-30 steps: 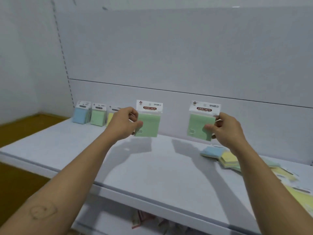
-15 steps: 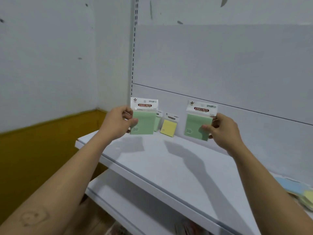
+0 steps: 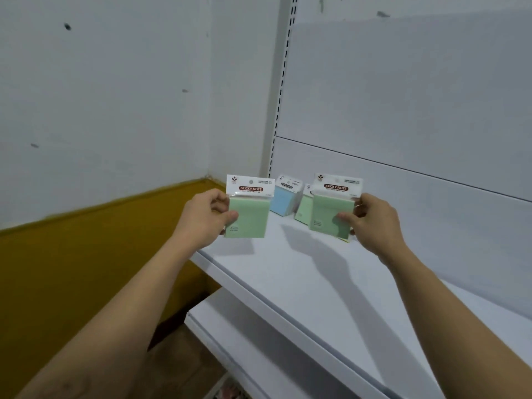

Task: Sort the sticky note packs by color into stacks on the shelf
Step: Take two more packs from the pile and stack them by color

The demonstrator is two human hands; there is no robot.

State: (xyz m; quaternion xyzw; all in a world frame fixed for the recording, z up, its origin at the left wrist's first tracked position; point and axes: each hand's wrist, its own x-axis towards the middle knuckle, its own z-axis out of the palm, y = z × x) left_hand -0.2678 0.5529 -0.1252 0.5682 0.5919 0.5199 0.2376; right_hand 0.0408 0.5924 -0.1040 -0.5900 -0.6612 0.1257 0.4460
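We've got two packs up mid-frame, both green. Our left hand (image 3: 208, 218) pinches the left green pack (image 3: 249, 214) by its left edge, thumb on the front, fingers behind. Our right hand (image 3: 371, 223) pinches the right green pack (image 3: 331, 214) by its right edge, same way. Both packs hang upright above the shelf (image 3: 302, 277), not touching it. Behind them, center frame, a blue pack (image 3: 283, 201) and a standing green pack (image 3: 303, 210) sit by the back wall. These look v. light. The pad itself seems stiff-ish, but the clear wrap is prob. slick and the card header up top would bend. So we'd hold by the pad's side edges, not the header. Both likely belong w/ the standing green pack.
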